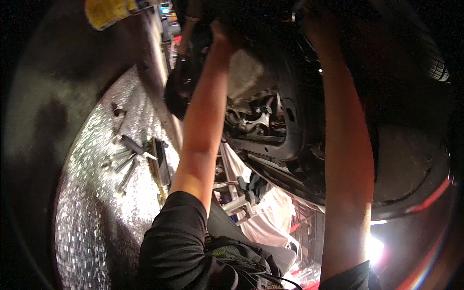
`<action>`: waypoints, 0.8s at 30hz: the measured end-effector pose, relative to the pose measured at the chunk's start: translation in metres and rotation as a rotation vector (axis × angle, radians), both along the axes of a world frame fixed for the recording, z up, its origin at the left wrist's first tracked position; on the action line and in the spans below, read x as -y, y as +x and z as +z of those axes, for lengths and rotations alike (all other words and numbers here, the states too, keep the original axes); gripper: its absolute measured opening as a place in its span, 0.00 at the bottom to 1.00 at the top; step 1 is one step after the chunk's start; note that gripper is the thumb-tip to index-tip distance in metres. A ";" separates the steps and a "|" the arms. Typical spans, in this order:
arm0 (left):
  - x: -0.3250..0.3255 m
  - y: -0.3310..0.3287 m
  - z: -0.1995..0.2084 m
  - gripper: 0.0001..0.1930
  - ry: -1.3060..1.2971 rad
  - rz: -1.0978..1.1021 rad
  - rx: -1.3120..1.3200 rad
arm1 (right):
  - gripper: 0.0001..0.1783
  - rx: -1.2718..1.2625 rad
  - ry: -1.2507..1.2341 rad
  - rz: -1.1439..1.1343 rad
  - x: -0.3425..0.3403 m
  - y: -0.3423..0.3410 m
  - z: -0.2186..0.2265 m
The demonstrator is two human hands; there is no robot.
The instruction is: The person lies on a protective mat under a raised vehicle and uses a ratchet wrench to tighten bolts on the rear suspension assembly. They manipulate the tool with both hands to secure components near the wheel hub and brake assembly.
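Observation:
Both my arms reach up along the dark underside of a car [290, 125]. My left hand [221, 34] is bent at the wrist beside a pale, dusty metal pan-like part [249, 72]; its fingers vanish into shadow. Further right, my right hand [320, 26] is up against dark parts near a tyre, and a small bright metal glint shows just left of it. Darkness hides its fingers and anything they may hold. Between my forearms, a black subframe [290, 145] surrounds a silvery metal bracket [263, 118].
On a shiny silver mat [82, 232] at left lie several hand tools [128, 162]. A yellow container [108, 12] stands at the upper left. The treaded tyre [439, 70] is at far right. A bright lamp [374, 249] glares at lower right, below the bumper.

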State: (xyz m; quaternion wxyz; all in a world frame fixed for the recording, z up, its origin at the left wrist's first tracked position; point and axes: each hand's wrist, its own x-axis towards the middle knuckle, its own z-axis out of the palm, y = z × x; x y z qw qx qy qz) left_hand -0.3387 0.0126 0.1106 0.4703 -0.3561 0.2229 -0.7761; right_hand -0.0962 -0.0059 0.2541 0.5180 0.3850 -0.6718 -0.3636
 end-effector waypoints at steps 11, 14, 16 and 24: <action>0.000 0.050 -0.059 0.26 -0.036 0.223 1.317 | 0.20 -0.008 0.244 0.046 0.008 -0.003 0.003; 0.031 0.088 -0.085 0.24 0.343 0.581 1.100 | 0.21 -0.108 0.441 0.233 -0.004 -0.017 0.015; 0.037 0.093 -0.086 0.20 0.217 0.517 0.931 | 0.16 -0.105 0.441 0.231 -0.010 -0.024 0.047; 0.028 0.121 -0.047 0.17 0.311 0.747 1.241 | 0.16 -0.029 0.344 0.029 0.001 -0.014 0.047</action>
